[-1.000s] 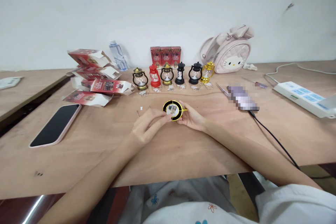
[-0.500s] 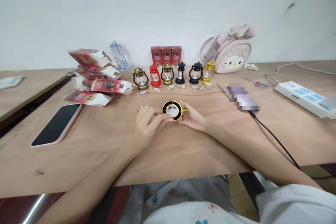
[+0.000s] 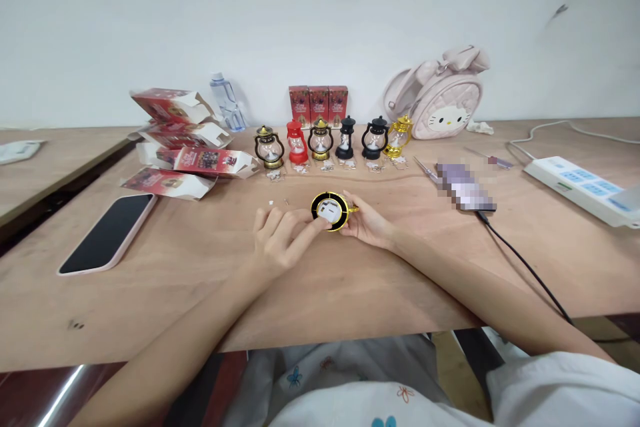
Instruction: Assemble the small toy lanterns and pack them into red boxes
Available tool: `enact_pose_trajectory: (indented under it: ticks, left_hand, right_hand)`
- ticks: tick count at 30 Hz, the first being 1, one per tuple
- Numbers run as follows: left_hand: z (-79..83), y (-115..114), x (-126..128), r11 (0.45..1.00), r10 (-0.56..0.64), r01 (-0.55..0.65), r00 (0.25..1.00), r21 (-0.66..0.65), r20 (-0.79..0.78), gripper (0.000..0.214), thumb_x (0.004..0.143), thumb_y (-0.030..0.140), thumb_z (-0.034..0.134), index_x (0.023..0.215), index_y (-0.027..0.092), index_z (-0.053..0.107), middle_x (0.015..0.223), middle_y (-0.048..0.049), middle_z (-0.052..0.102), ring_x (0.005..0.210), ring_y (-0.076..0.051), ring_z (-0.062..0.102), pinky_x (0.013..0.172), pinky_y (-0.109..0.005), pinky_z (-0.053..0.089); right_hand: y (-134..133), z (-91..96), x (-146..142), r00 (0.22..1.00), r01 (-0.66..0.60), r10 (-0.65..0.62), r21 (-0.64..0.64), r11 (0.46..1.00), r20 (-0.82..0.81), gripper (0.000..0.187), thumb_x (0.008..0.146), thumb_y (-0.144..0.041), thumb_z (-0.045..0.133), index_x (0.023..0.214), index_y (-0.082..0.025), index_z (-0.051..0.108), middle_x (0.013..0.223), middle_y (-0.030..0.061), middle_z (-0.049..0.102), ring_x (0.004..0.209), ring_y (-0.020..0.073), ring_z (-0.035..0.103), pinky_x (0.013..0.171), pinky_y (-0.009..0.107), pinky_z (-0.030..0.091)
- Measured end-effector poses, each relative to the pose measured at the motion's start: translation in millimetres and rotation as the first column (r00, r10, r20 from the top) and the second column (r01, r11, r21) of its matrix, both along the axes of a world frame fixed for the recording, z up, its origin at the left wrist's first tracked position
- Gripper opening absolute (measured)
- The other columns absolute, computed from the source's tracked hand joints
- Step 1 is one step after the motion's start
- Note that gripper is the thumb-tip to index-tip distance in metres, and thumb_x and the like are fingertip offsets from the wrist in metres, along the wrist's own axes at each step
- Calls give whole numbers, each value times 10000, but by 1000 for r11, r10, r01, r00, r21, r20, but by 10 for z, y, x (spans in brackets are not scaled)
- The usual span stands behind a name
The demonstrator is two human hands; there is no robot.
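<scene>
Held at the table's middle is a gold-trimmed lantern (image 3: 343,217), its black round underside turned up toward me. A white centre with small metal parts shows in that underside. My right hand (image 3: 369,223) grips the lantern from the right, by its gold handle. My left hand (image 3: 281,237) is closed at the left side, with thumb and fingertips on the rim and the white centre. Two tiny pieces (image 3: 271,203) lie on the table just beyond my left knuckles; their kind is too small to tell.
Behind stands a row of small lanterns (image 3: 321,140) with little packets in front, and red boxes (image 3: 319,105). Opened cartons (image 3: 205,161) and a phone (image 3: 107,235) lie left. A screwdriver (image 3: 495,160), a charging phone (image 3: 465,188), a power strip (image 3: 583,187) and a pink bag (image 3: 445,103) are right.
My left hand has shifted slightly left and down, its fingers stretched more toward the underside. Tiny pieces beyond it now show. The lantern and my right hand stay nearly in place.
</scene>
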State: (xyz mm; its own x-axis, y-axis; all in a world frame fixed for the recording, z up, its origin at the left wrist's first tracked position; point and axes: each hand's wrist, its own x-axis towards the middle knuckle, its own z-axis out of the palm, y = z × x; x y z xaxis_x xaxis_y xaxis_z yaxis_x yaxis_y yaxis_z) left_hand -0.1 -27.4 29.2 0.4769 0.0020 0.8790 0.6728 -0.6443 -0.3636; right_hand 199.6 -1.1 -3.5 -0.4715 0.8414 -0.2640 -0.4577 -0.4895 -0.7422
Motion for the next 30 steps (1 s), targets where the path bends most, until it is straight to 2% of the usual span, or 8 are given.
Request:
enact_pose_trajectory:
  ticks: [5,13,20,25,28,30]
  left_hand:
    - [8,5,17,1000,-2,2,1000,-15,13,146,820,176,674,933,266,660,710,4,636,582,-132,458,619,-291,309]
    - [20,-24,32,997,-43,44,999,-63,11,122,815,165,682,920,227,671,734,-6,615,629,-136,467,633,-294,268]
    - [90,-50,59,999,24,-25,1000,-34,-19,26,830,201,671,839,224,665,718,4,621,594,-127,435,623,-288,265]
    - [62,-32,66,998,18,-18,1000,-57,0,18,832,240,672,847,234,665,698,-1,612,605,-142,442,624,-297,271]
    - [42,-32,78,987,13,-1,997,-158,75,61,821,271,684,806,225,647,709,-3,608,608,-140,450,619,-299,279]
    - [53,-39,87,951,0,50,987,-307,161,103,829,304,673,820,212,627,761,-12,614,672,-147,502,641,-294,322]
  right_hand:
    - [-11,6,-6,1000,-24,24,45,999,-12,281,849,-453,557,767,-187,521,554,-48,463,483,83,430,421,180,361]
    - [-7,10,-3,1000,-18,18,16,1000,-4,283,838,-458,571,774,-188,516,564,-50,463,485,78,430,436,179,372]
    - [-2,0,-1,999,-40,40,30,999,-9,325,796,-491,612,757,-190,498,555,-57,452,483,75,427,433,177,365]
    - [-6,20,-5,999,-50,51,34,998,-12,326,773,-483,634,756,-191,490,549,-64,445,476,68,418,429,172,351]
    - [-14,51,-6,998,-62,62,27,998,-4,315,773,-471,630,762,-193,482,555,-68,445,465,61,404,425,168,336]
    - [-17,74,-4,997,-75,75,16,997,10,310,778,-470,619,766,-194,478,555,-70,445,455,56,389,423,166,328]
